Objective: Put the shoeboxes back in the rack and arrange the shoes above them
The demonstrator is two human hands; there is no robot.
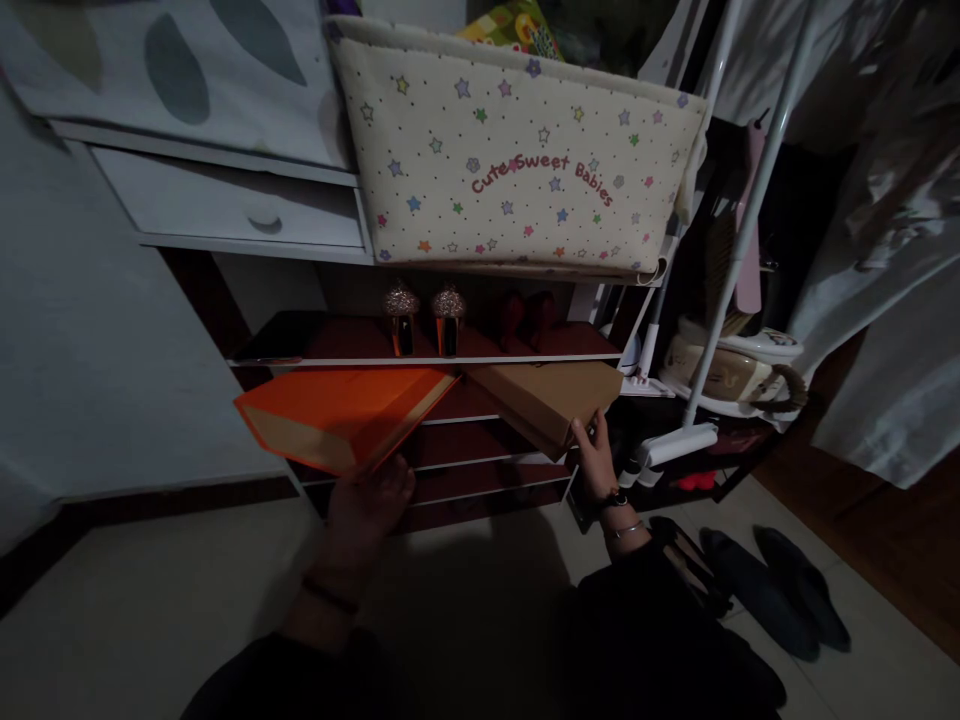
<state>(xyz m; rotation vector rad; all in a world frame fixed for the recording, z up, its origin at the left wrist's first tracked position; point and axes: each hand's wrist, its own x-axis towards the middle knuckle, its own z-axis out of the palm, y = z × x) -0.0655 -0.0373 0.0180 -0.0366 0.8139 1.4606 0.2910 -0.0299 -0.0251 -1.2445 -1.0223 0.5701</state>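
Observation:
My left hand [373, 500] is closed at the lower corner of an orange box [322, 400], which has tan sides and tilts out of the shelf rack. On the right, a brown cardboard box [559, 395] slants out of the same level, its near corner pinched between the thumb and fingers of my right hand [595, 455]. Both boxes sit just below the top dark red shelf [345, 338]. The fingers of my left hand are partly hidden in shadow under the orange box.
Glittery-topped shoes [403, 318] and dark red shoes [525, 320] stand on the upper shelf. Above hangs a star-patterned fabric bin [525, 170]. A white-handled mop [682, 440] leans at right. Dark shoes [765, 590] lie on the floor. A white drawer [232, 200] is upper left.

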